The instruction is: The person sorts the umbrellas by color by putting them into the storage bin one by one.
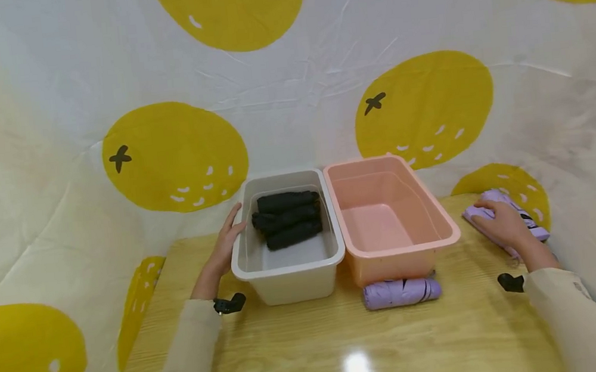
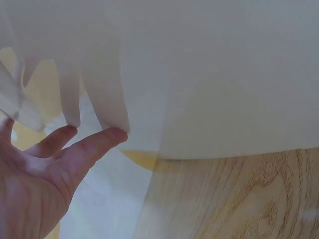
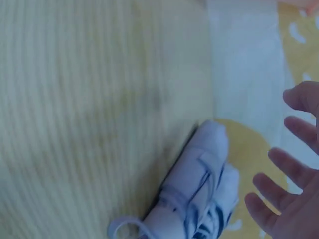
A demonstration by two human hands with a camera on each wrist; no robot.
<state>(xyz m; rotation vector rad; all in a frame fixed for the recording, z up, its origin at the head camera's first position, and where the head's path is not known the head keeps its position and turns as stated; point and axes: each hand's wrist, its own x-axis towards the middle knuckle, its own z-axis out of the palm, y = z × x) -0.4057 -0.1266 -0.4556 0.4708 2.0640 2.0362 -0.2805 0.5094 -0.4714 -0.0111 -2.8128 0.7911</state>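
My left hand (image 1: 224, 247) is at the left side of a white plastic bin (image 1: 289, 271), its fingertips touching the outer wall in the left wrist view. Inside that bin lie three rolled black umbrellas (image 1: 293, 234). Over at the right, my right hand (image 1: 504, 227) hovers around two folded lilac umbrellas (image 3: 192, 179) lying side by side. Its fingers (image 3: 291, 167) are spread and hold nothing in the right wrist view. From the head, this hand covers part of the pair.
A pink bin (image 1: 390, 251) stands against the white one, with nothing inside it. Another rolled lilac umbrella (image 1: 401, 293) lies close to its front base. The wooden table (image 1: 314, 352) meets a white cloth (image 1: 297, 126) with yellow fruit prints at the back and sides.
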